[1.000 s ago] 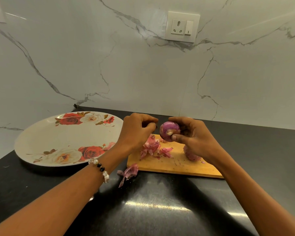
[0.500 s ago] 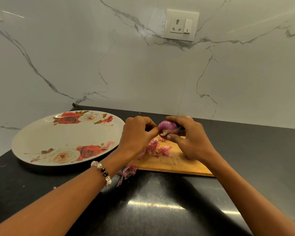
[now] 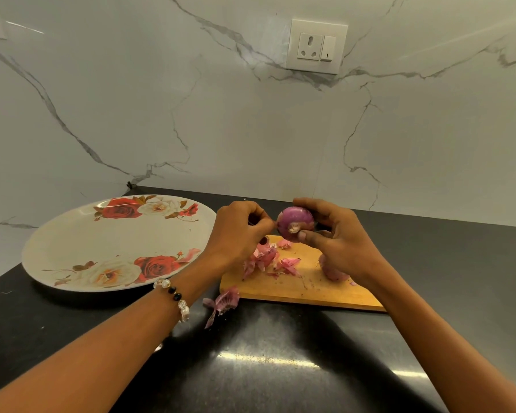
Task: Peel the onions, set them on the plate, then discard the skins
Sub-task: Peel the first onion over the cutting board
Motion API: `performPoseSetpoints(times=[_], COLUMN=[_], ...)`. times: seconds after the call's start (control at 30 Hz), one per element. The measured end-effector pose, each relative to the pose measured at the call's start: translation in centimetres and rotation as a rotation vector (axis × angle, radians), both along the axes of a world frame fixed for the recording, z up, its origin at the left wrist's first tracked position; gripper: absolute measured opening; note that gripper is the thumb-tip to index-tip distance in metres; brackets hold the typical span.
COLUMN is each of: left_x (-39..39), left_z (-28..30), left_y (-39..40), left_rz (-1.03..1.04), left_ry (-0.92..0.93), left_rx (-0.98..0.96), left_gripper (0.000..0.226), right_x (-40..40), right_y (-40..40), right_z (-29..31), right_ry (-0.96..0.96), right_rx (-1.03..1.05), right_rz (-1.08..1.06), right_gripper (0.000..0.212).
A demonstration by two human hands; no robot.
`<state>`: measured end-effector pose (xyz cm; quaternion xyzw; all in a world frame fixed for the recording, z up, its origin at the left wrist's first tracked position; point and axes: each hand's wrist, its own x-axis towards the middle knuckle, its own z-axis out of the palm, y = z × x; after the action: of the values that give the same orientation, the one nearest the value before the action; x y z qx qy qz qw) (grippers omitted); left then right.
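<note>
Black stone counter (image 3: 265,368), glossy, carried every item listed. Nearest the viewer: two bare forearms reaching forward, the left with a bead bracelet (image 3: 173,296) at the wrist. One loose skin scrap (image 3: 224,302), pink, lay on the counter just off the near left corner of the board. Wooden board (image 3: 304,287), pale orange, flat on the counter to the right of the plate. On it: a heap of skins (image 3: 265,260), pink and curled, at the left end; a second onion (image 3: 334,271), pale pink, at the right end, mostly hidden under the right wrist.

Above the board's far edge, held in the air: onion (image 3: 295,223), purple, root end toward the camera. Right hand (image 3: 340,234) grasped it, fingers curled over the top and thumb under the root. Left hand (image 3: 239,231) was clenched, fingertips pinched together against the onion's left side; what they pinched was too small to tell.

Plate (image 3: 57,251), large, white, printed with red and cream roses, sat left of the board, holding no onion. Farthest: marble wall (image 3: 191,114), grey-veined, with a white socket (image 3: 316,46) and switch.
</note>
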<state>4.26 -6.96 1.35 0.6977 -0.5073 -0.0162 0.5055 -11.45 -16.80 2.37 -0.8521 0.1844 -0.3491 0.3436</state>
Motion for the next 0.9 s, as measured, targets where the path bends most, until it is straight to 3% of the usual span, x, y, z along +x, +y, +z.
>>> performPoseSetpoints(times=[0.37, 0.5, 0.73, 0.9], left_x=[1.1, 1.1, 0.2, 0.2], left_z=[0.0, 0.2, 0.7, 0.4], left_y=[-0.1, 0.0, 0.3, 0.3], left_rz=[0.116, -0.022, -0.175, -0.207], left_ry=[-0.020, -0.005, 0.057, 0.019], left_rx=[0.046, 0.095, 0.006, 0.046], left_gripper=[0.008, 0.015, 0.028, 0.028], right_x=[-0.8, -0.8, -0.3, -0.1], right_y=[-0.6, -0.7, -0.5, -0.4], right_z=[0.3, 0.3, 0.0, -0.1], right_ry=[-0.105, -0.073, 0.040, 0.113], right_rx=[0.258, 0.248, 0.109, 0.039], right_rz=[0.066, 0.065, 0.062, 0.050], right_gripper=[0.056, 0.058, 0.060, 0.061])
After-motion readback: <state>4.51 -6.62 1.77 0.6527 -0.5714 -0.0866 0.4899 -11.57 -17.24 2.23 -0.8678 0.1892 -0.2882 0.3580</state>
